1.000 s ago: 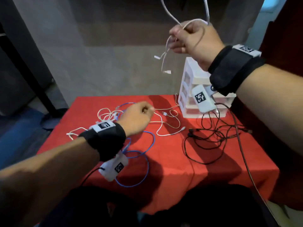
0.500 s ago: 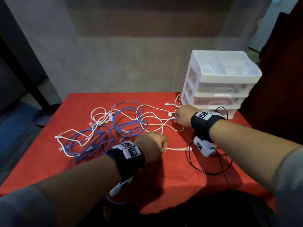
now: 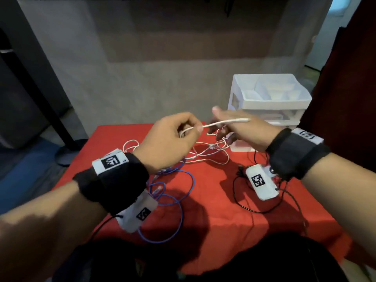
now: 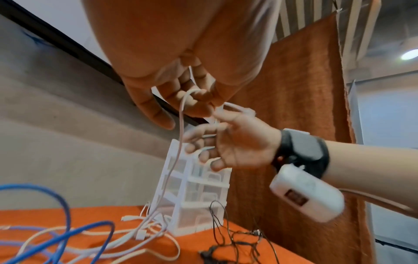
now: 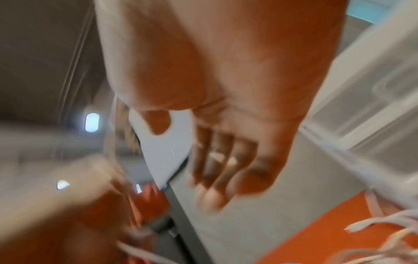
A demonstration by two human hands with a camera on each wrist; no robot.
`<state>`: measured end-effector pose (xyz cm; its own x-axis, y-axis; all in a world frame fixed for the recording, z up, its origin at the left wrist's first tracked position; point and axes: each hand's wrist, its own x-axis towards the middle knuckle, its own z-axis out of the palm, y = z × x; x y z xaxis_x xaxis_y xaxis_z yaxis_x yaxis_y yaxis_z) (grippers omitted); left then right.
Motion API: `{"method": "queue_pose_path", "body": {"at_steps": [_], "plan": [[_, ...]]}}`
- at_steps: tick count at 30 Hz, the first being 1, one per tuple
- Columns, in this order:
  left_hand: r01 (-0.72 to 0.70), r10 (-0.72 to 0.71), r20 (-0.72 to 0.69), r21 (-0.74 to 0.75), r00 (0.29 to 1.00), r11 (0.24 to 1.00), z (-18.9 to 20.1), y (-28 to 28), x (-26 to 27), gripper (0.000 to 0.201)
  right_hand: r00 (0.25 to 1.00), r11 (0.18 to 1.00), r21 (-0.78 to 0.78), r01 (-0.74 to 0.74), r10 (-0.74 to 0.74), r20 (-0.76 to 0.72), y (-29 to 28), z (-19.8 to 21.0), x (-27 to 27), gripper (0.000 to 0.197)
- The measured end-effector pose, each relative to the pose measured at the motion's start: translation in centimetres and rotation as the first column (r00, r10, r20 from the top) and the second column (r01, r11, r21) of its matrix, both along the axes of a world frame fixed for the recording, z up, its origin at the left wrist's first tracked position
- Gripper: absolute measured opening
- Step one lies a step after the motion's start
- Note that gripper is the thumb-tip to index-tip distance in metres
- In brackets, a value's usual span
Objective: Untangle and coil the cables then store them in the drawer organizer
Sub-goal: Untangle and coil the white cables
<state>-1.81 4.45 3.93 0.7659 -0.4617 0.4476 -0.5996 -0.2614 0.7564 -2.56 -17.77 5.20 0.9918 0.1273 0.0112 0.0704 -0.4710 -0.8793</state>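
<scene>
My left hand (image 3: 198, 128) is raised over the table and pinches a white cable (image 3: 230, 121) near its plug end, which sticks out to the right across my right hand (image 3: 218, 124). In the left wrist view the white cable (image 4: 181, 125) hangs from my left hand (image 4: 210, 105) down to the tangle. Strands of it cross the loosely curled fingers of my right hand (image 4: 203, 142). The right wrist view is blurred; my right hand (image 5: 214, 169) shows white bits between its fingers. The white drawer organizer (image 3: 240, 94) stands at the back right, drawers closed.
A blue cable (image 3: 183, 200) lies in loops on the red tablecloth (image 3: 223, 220) under my left wrist. A thin black cable (image 3: 240, 202) sprawls to the right, in front of the organizer. A dark frame and a blue floor lie to the left of the table.
Both hands have risen from the table. The left hand has lifted the white cable's end up and back. The right hand has left the tangle by the organizer and come beside the left.
</scene>
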Motion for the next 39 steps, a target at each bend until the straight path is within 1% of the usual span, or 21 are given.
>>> {"method": "queue_pose_path", "body": {"at_steps": [1,2,3,5,7,8,11,13,16,19,21,23,26,28,30,31,32,34,36,37,39], "plan": [[0.000,-0.001,0.012,0.013,1.000,1.000,0.6,-0.1,0.0,0.013,0.992,0.980,0.180,-0.085,0.101,-0.081,0.4,1.7,-1.4,0.061],[0.003,-0.004,0.031,0.035,1.000,0.999,1.2,-0.3,0.0,0.013,0.974,0.955,0.249,-0.161,0.195,-0.117,0.8,3.3,-2.8,0.065],[0.012,-0.014,0.049,0.054,0.999,0.998,1.6,-0.5,-0.1,0.012,0.960,0.946,0.226,-0.232,0.260,-0.100,1.1,4.4,-3.9,0.063],[0.026,-0.032,0.074,0.081,0.997,0.996,2.4,-0.7,-0.4,0.012,0.958,0.957,0.046,-0.285,0.286,-0.018,1.3,5.5,-5.3,0.042],[0.036,-0.050,0.104,0.129,0.993,0.991,2.9,-0.6,-1.0,0.014,0.971,0.968,-0.100,-0.231,0.236,0.037,0.9,6.0,-6.2,0.022],[0.063,-0.078,0.106,0.145,0.991,0.987,3.1,-0.5,-1.3,0.014,0.978,0.970,-0.152,-0.188,0.200,0.061,0.7,6.1,-6.6,0.018],[0.125,-0.148,0.125,0.179,0.981,0.976,3.3,-0.1,-2.0,0.016,0.983,0.975,-0.217,-0.046,0.083,0.165,0.0,6.7,-7.5,0.023],[0.054,-0.095,0.147,0.261,0.985,0.964,2.8,0.3,-1.4,0.013,0.964,0.982,-0.186,0.045,0.006,0.266,-0.5,7.3,-8.0,0.024],[-0.102,0.047,0.149,0.389,0.988,0.916,0.9,2.5,0.8,0.018,0.891,0.972,-0.032,0.234,-0.201,0.407,-2.4,8.8,-8.6,0.026],[-0.211,0.150,0.162,0.475,0.975,0.854,-0.9,6.0,2.9,0.019,0.818,0.932,0.081,0.352,-0.349,0.457,-5.9,10.0,-9.5,0.028],[-0.252,0.206,0.146,0.487,0.968,0.836,-1.2,7.7,3.6,0.021,0.821,0.926,-0.016,0.378,-0.327,0.469,-8.0,9.8,-9.9,0.026],[-0.306,0.263,0.157,0.443,0.952,0.843,-0.8,8.3,4.1,0.025,0.882,0.900,-0.261,0.348,-0.220,0.416,-9.1,8.8,-9.9,0.022],[-0.432,0.388,0.198,0.284,0.900,0.856,1.3,7.8,5.1,0.031,0.963,0.784,-0.576,0.232,-0.100,0.252,-9.1,6.4,-9.5,0.020],[-0.456,0.430,0.177,0.147,0.885,0.878,3.3,6.7,5.4,0.034,0.990,0.744,-0.659,0.111,-0.028,0.135,-8.1,4.7,-8.9,0.017],[-0.463,0.445,0.186,0.068,0.876,0.884,5.6,5.3,4.9,0.035,0.999,0.718,-0.696,0.009,0.025,0.038,-6.5,3.1,-8.1,0.018],[-0.454,0.433,0.211,0.057,0.876,0.889,6.7,4.5,4.4,0.035,0.998,0.722,-0.692,0.005,0.036,0.044,-5.6,2.5,-7.7,0.029],[-0.433,0.407,0.251,0.060,0.878,0.899,7.7,3.7,3.7,0.034,0.995,0.757,-0.653,0.035,0.038,0.097,-4.6,2.2,-7.4,0.040],[-0.377,0.317,0.368,0.102,0.874,0.921,9.2,2.1,1.8,0.029,0.952,0.878,-0.451,0.162,-0.018,0.306,-2.1,2.8,-7.3,0.050],[-0.318,0.201,0.466,0.187,0.861,0.929,9.9,0.7,-0.3,0.024,0.863,0.947,-0.189,0.259,-0.139,0.486,0.3,4.8,-7.8,0.049],[-0.287,0.145,0.492,0.227,0.859,0.930,10.0,0.0,-1.3,0.024,0.834,0.956,-0.128,0.266,-0.161,0.527,1.2,5.9,-8.0,0.044],[-0.224,0.075,0.484,0.258,0.872,0.940,10.1,-0.7,-2.6,0.024,0.855,0.969,-0.166,0.184,-0.075,0.513,2.5,7.6,-8.3,0.029]]}}
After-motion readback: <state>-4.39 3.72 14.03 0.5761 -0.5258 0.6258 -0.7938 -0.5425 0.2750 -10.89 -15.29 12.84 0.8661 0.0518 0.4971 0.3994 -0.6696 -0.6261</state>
